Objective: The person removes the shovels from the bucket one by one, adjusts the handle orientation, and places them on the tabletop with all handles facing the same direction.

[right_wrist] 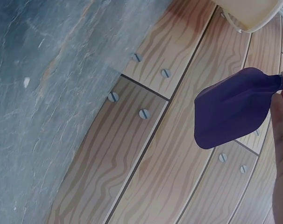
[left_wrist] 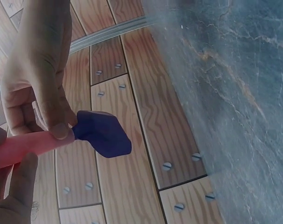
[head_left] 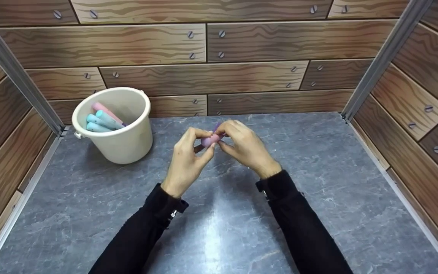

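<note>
A small toy shovel with a pink handle and a purple blade point(right_wrist: 235, 107) is held up above the table between both hands. My left hand point(head_left: 184, 161) pinches the pink handle point(head_left: 208, 140) between thumb and fingers, towards its end. Closer to the blade, my right hand point(head_left: 248, 146) pinches the same handle, as the left wrist view shows with the thumb against the neck of the shovel point(left_wrist: 104, 134). From the head, the fingers hide most of the blade.
At the back left stands a white bucket point(head_left: 127, 146), with a pink handle point(head_left: 105, 109) and several light-blue handles point(head_left: 98, 123) leaning inside. Grey marbled table point(head_left: 318, 213) lies beneath the hands. Wood-patterned panels point(head_left: 257, 76) and metal posts point(head_left: 384, 57) enclose it.
</note>
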### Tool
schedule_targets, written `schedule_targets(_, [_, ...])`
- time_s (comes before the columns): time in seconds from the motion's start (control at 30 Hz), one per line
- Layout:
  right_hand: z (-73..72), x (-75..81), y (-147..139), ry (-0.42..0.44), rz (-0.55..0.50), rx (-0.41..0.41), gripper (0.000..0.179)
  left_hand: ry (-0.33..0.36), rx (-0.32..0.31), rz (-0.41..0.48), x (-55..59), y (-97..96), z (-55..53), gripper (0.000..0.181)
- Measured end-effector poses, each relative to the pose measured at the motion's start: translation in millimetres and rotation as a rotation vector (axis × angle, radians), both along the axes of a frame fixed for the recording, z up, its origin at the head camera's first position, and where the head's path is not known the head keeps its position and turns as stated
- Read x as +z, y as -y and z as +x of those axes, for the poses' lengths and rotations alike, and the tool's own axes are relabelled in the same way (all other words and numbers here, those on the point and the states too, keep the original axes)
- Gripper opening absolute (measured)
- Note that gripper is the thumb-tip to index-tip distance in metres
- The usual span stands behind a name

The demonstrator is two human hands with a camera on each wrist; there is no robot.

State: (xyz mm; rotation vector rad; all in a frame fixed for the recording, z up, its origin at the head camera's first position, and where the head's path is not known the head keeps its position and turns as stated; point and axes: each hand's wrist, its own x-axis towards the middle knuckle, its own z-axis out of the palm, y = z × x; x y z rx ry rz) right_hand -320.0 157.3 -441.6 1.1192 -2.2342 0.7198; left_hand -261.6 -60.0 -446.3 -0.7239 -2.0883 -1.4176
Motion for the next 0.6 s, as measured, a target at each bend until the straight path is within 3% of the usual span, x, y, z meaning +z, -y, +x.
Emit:
schedule_targets(0.2, [-0.9, -2.8, -4, -0.05, 0.029, -0.016, 0.03, 0.022, 0.001, -0.036, -0.3, 1.7, 0.7, 0.027])
schedule_targets(0.43, [-6.4, -5.3, -24, -0.007, 0.022, -0.066, 0.031, 0.043, -0.054, -0.108, 2.5, 3.0, -0.7, 0.026])
schedule_targets(0.6, [-13.9, -5.1, -41, 0.02, 0.046, -0.074, 0.034, 0.074, -0.056, -0.157, 1.8, 7.2, -2.2, 0.026])
